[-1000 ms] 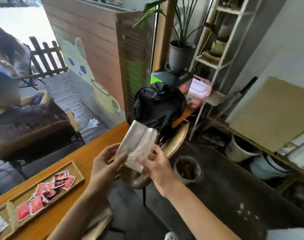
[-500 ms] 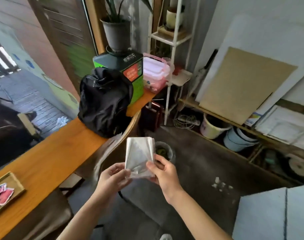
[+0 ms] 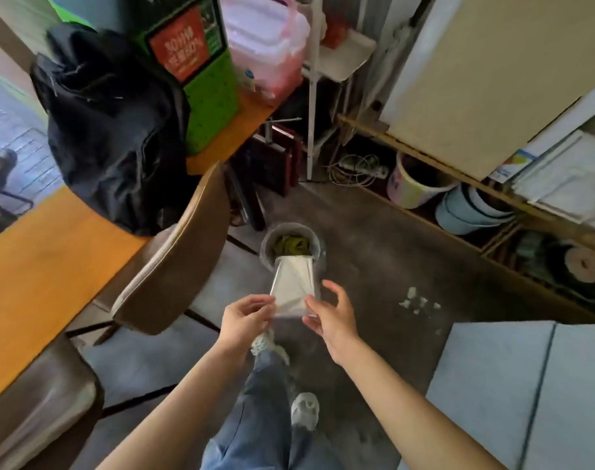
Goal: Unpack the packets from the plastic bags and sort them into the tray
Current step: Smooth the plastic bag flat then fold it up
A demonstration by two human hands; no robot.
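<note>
A clear, flattened plastic bag [image 3: 293, 284] is held out over the floor, its near edge caught between two hands and its far end reaching over the rim of a small grey bin [image 3: 318, 247] just beyond the fingers. The left hand [image 3: 244, 320] pinches the bag's near left corner, thumb and forefinger closed on the film, the other fingers curled under. The right hand [image 3: 330, 317] grips the near right edge between thumb and fingertips, with its outer fingers spread loosely apart. The bag looks glossy and pale, creased along its length; whether anything is inside cannot be told. Greenish scraps lie in the bin beyond it. Below the hands are blue jeans [image 3: 260, 412] and pale shoes [image 3: 305, 409]. Left of the left hand stands a brown chair [image 3: 174, 259] at an orange wooden table [image 3: 35, 266], which carries a black backpack [image 3: 116, 130].
</note>
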